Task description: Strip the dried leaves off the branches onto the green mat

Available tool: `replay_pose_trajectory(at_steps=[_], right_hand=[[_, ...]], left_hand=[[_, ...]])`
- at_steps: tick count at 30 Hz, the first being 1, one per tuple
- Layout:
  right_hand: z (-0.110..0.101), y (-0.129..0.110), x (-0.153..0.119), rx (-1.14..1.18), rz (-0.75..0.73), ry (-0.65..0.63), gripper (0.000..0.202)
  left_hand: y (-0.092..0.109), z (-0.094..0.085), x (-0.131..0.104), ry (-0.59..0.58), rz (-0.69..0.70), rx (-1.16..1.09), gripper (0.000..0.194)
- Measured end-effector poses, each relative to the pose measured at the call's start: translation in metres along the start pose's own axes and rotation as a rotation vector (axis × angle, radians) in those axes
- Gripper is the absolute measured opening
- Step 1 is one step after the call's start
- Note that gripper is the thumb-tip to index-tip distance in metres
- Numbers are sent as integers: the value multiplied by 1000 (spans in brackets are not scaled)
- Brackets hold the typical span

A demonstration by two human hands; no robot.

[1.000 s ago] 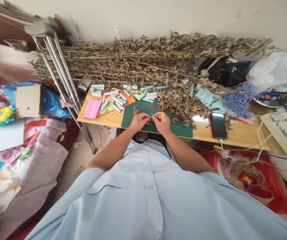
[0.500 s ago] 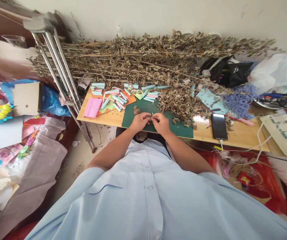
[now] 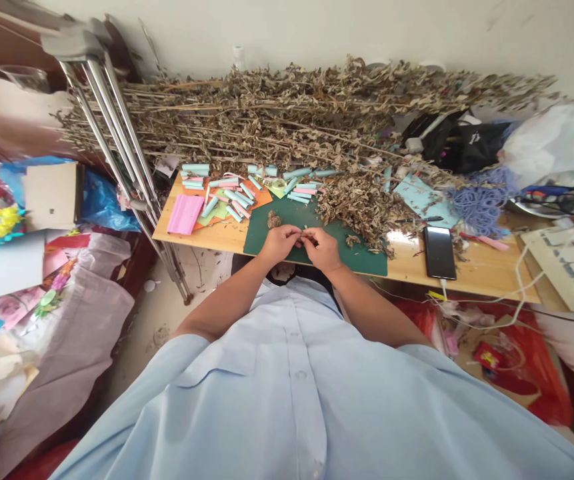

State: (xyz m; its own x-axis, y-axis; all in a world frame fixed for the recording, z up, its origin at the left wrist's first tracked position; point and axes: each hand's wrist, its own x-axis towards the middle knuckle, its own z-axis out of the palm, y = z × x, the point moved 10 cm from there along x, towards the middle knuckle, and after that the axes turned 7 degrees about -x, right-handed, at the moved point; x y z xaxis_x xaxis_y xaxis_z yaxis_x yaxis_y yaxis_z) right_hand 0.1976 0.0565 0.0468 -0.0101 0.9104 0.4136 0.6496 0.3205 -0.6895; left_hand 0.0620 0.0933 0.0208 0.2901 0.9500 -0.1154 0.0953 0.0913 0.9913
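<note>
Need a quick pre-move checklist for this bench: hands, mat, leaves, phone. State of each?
1. Both hands over the mat: ok, left hand and right hand close together.
2. What lies between the fingers: cannot tell, too small.
3. Brown clump on the mat: ok, beside the left hand.
4. Loose leaf pile contained on the mat: not ok, spills past its right edge.
5. Phone off the mat: ok.

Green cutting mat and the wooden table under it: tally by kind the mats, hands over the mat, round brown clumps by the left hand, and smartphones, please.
Green cutting mat: 1
Hands, left hand and right hand: 2
Round brown clump: 1
Smartphone: 1
Total: 5
</note>
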Motion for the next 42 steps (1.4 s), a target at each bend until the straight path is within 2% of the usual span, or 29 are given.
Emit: replay_pose_trajectory(at_steps=[6, 14, 16, 20, 23, 28, 34, 42], right_hand=[[0, 7, 0, -20, 33, 11, 14], [2, 3, -1, 7, 27, -32, 12], [1, 3, -1, 37, 42, -34, 12], [-3, 8, 1, 126, 127, -12, 13], [-6, 12, 2, 154, 167, 32, 15], [-4, 9, 3, 101, 116, 23, 15], [-4, -9, 6, 140, -39, -44, 17], [-2, -6, 4, 78, -20, -19, 16]], left_hand=[[-2, 5, 0, -49, -2, -58, 19], [10, 2, -5, -18, 72, 151, 17], [8, 1, -3, -29, 78, 120, 16], [-3, -3, 0, -30, -4, -33, 14], [-2, -3, 0, -26, -17, -60, 13], [4, -2, -2, -25, 7, -22, 10], [2, -4, -2, -12, 16, -44, 9], [-3, 0, -1, -41, 10, -91, 18]])
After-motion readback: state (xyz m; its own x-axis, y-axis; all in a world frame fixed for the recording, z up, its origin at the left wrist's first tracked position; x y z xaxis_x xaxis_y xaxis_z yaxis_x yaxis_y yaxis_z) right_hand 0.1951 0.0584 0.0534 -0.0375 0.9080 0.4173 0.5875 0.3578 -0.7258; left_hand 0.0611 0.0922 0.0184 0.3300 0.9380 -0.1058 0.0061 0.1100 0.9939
